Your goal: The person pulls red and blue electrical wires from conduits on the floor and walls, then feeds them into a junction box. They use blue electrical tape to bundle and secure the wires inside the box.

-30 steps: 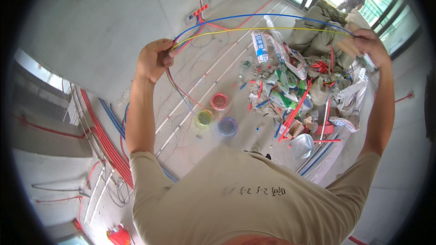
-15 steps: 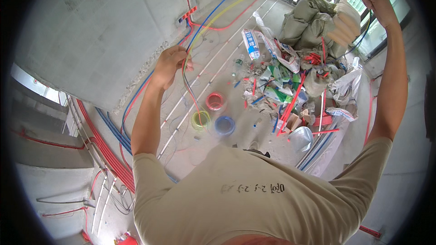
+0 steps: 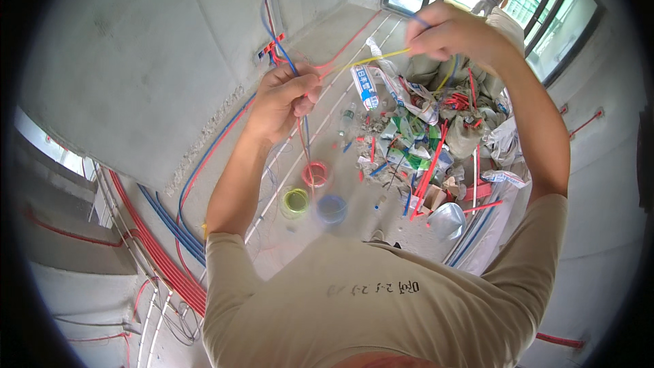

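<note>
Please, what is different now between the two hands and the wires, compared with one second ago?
Both hands came inward: the right hand moved far left, and the left hand somewhat right. The blue wire, before a wide arc, now bends in a narrower loop; the yellow wire spans a shorter, straighter stretch. Each grip still holds wire. The coils and rubbish pile stayed.

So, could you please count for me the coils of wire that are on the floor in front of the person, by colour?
Red coil: 1
Yellow coil: 1
Blue coil: 1
Total: 3
</note>
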{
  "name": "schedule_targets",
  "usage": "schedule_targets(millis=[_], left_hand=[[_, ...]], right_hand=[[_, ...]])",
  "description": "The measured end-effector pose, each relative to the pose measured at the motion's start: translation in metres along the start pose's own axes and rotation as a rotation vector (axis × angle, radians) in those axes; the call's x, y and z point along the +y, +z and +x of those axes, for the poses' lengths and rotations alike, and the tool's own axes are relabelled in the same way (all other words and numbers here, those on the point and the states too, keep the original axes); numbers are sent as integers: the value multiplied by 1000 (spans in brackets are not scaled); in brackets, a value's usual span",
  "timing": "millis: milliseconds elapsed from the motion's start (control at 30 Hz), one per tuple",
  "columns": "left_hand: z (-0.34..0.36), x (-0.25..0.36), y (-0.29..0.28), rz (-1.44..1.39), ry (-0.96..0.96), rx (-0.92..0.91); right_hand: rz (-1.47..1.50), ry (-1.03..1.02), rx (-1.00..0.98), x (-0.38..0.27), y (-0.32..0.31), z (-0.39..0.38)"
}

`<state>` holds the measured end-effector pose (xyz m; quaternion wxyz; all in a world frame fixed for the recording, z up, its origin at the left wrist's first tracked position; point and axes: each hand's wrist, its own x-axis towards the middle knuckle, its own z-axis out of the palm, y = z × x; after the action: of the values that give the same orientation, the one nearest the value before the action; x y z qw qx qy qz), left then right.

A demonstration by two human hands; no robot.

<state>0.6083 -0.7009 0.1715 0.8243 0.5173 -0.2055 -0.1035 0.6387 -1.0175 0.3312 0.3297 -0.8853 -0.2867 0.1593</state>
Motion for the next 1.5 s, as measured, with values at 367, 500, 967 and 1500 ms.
schedule_targets(millis=[367, 500, 967, 1500], left_hand=[[14, 0, 49, 74, -61, -1], [16, -8, 43, 142, -71, -7], [-50, -19, -93, 217, -218, 183], [-336, -51, -500, 568, -214, 1420]], right_hand=[[11, -187, -95, 8, 60, 26], [60, -186, -61, 17, 68, 28], [-98, -73, 121, 90, 19, 13], [-17, 250, 27, 154, -60, -82]])
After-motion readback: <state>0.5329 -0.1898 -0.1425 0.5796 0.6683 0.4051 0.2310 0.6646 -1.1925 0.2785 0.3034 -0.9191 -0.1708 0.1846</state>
